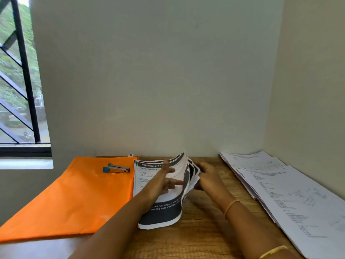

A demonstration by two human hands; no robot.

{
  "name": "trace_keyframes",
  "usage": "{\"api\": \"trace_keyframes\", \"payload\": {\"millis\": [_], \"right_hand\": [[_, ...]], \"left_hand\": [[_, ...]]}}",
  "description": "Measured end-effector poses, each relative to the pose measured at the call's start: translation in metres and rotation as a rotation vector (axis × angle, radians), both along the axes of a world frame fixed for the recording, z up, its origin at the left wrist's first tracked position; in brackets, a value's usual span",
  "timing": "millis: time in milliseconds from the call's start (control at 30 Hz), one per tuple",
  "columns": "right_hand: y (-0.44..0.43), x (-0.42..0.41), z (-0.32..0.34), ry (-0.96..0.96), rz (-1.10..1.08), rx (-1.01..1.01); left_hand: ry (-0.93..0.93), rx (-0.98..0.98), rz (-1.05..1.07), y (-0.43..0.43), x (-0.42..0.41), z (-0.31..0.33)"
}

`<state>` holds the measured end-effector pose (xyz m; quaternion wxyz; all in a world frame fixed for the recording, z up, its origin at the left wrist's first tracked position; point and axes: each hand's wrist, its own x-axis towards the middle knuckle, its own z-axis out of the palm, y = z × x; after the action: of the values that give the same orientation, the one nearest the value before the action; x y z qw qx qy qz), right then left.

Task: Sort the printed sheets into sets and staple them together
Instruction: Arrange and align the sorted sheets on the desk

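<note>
A stack of printed sheets with dark header and footer bands lies in the middle of the wooden table. Its right edge is lifted and fanned. My left hand rests on top of the stack with fingers spread flat. My right hand is at the fanned right edge, fingers tucked behind the raised sheets; how they hold them is hidden. A small silver stapler with a blue end lies on an orange folder to the left, apart from both hands.
Overlapping piles of white printed sheets run along the table's right side against the wall. The walls close off the back and right. A barred window is at the far left.
</note>
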<state>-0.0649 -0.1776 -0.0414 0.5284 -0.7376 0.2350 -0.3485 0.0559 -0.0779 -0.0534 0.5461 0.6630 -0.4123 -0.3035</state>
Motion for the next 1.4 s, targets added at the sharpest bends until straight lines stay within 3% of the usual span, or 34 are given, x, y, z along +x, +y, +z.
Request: {"api": "trace_keyframes", "payload": {"millis": [133, 233, 333, 567, 633, 700, 800, 867, 933, 1000, 1067, 1233, 1400], "right_hand": [[-0.008, -0.006, 0.002, 0.073, -0.072, 0.216], [-0.02, -0.016, 0.004, 0.09, -0.052, 0.546], [-0.033, -0.021, 0.001, 0.133, -0.011, 0.632], [-0.036, -0.014, -0.006, 0.437, -0.071, 0.481], [-0.034, -0.015, -0.005, 0.485, -0.105, 0.344], [-0.033, -0.017, -0.002, 0.44, -0.13, 0.202], [-0.037, -0.023, 0.0, 0.243, -0.147, 0.221], [-0.04, -0.027, 0.001, 0.154, -0.169, 0.244], [-0.042, -0.029, 0.001, 0.072, -0.153, 0.29], [-0.041, -0.029, 0.0, -0.004, -0.108, 0.342], [-0.038, -0.029, 0.0, -0.055, -0.076, 0.334], [-0.035, -0.025, 0.008, 0.06, -0.128, 0.011], [-0.027, -0.028, 0.026, -0.082, -0.184, -0.163]], "left_hand": [[-0.363, 0.139, -0.089, 0.001, -0.005, -0.005], [-0.441, 0.198, -0.12, 0.0, -0.003, -0.01], [-0.489, 0.22, -0.144, -0.002, -0.002, -0.012], [-0.525, 0.23, -0.167, -0.003, 0.0, -0.014], [-0.541, 0.214, -0.155, -0.003, 0.002, -0.016], [-0.596, 0.182, -0.094, -0.003, 0.005, -0.018], [-0.638, 0.136, 0.142, 0.0, 0.008, -0.016], [-0.518, 0.042, 0.37, 0.004, 0.013, -0.012], [-0.215, -0.065, 0.494, 0.003, 0.026, -0.012], [0.15, -0.141, 0.457, 0.0, 0.036, -0.013], [0.256, -0.202, 0.41, 0.0, 0.039, -0.015], [-0.099, -0.423, 0.501, 0.005, 0.022, 0.0], [-0.339, -0.647, 0.462, 0.005, 0.01, 0.012]]}}
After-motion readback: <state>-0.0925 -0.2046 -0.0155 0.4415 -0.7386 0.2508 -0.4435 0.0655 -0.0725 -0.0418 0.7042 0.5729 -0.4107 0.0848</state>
